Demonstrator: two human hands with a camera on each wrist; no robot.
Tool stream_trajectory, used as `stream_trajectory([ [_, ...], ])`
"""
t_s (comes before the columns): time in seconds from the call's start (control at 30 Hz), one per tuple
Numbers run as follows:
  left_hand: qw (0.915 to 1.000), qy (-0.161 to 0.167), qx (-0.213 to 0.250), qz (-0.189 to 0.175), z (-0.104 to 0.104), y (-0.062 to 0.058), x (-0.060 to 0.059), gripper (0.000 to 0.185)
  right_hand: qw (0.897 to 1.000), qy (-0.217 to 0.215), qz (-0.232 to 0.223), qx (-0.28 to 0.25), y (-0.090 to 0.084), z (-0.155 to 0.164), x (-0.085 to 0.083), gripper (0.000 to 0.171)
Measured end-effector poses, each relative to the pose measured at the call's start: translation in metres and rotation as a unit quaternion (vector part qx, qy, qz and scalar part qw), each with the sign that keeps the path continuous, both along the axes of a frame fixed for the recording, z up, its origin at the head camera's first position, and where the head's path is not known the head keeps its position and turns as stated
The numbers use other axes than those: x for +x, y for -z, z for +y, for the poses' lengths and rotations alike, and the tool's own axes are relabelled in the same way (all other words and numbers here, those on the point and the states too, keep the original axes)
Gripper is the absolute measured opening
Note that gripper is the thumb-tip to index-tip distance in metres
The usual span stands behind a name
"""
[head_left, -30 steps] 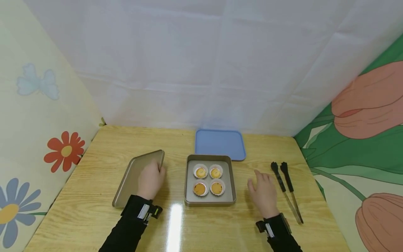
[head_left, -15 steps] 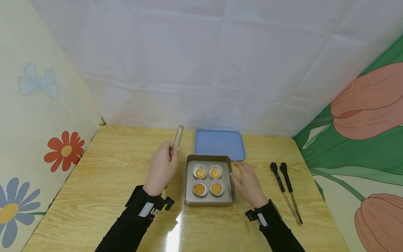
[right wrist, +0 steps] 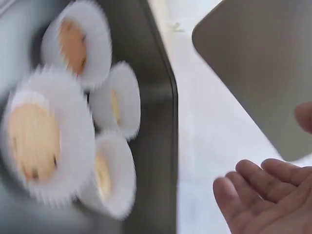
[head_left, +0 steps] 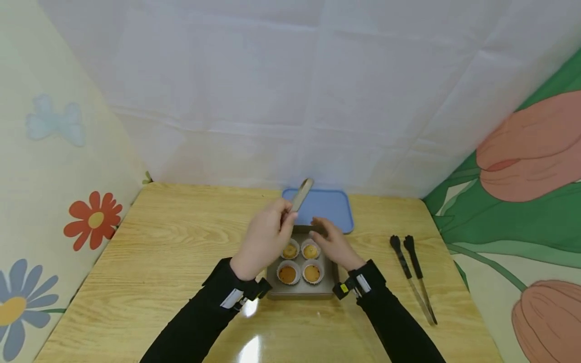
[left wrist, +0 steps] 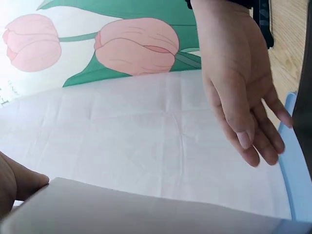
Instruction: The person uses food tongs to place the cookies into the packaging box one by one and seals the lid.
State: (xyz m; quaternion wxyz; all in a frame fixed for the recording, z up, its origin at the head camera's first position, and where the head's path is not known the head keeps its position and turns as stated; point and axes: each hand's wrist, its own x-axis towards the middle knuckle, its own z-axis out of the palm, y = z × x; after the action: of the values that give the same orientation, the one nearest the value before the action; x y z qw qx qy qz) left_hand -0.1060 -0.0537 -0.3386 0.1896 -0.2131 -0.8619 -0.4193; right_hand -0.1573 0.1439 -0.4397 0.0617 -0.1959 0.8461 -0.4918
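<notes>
My left hand (head_left: 266, 236) grips a flat metal lid (head_left: 300, 196) by its edge and holds it tilted in the air above the square metal pan (head_left: 300, 292). The pan holds several cupcakes (head_left: 288, 274) in white paper cases. Beside the lid, my right hand (head_left: 330, 242) hovers open over the pan's far side with its fingers straight. In the left wrist view, the lid (left wrist: 146, 212) fills the bottom and the right hand (left wrist: 239, 92) hangs open above it. The right wrist view shows the cupcakes (right wrist: 36, 141), the pan rim (right wrist: 166, 126) and the lid (right wrist: 263, 73) above my fingertips (right wrist: 258, 195).
A blue tray (head_left: 330, 206) lies flat behind the pan near the white back wall. Black-tipped tongs (head_left: 412, 275) lie on the wooden table (head_left: 150, 262) to the right. Flower-printed walls close in both sides.
The left hand lifted the lid from the table's left side and carried it right, over the pan. The right hand moved from the pan's right edge to above its far side.
</notes>
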Motion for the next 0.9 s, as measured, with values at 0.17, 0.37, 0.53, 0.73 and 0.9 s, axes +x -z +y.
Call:
stream_trajectory([
  [0.17, 0.9986, 0.051, 0.009, -0.006, 0.010, -0.006, 0.004, 0.007, 0.967, -0.032, -0.161, -0.196, 0.004, 0.001, -0.007, 0.054],
  [0.37, 0.9966, 0.069, 0.040, -0.020, 0.014, -0.010, 0.005, 0.006, 0.906, -0.079, -0.217, -0.353, 0.005, 0.004, -0.007, 0.056],
  [0.53, 0.9968, 0.043, 0.062, -0.025, 0.011, -0.006, -0.001, 0.008, 0.912, -0.065, -0.200, -0.352, 0.007, 0.011, -0.003, 0.049],
  [0.73, 0.9987, -0.033, 0.036, -0.017, -0.001, 0.001, -0.016, 0.016, 0.953, 0.032, -0.136, -0.270, 0.004, 0.022, 0.006, 0.044],
  [0.9, 0.9960, -0.072, 0.034, -0.041, -0.011, 0.009, -0.027, 0.023, 0.975, 0.077, -0.076, -0.194, -0.006, 0.031, 0.011, 0.051],
])
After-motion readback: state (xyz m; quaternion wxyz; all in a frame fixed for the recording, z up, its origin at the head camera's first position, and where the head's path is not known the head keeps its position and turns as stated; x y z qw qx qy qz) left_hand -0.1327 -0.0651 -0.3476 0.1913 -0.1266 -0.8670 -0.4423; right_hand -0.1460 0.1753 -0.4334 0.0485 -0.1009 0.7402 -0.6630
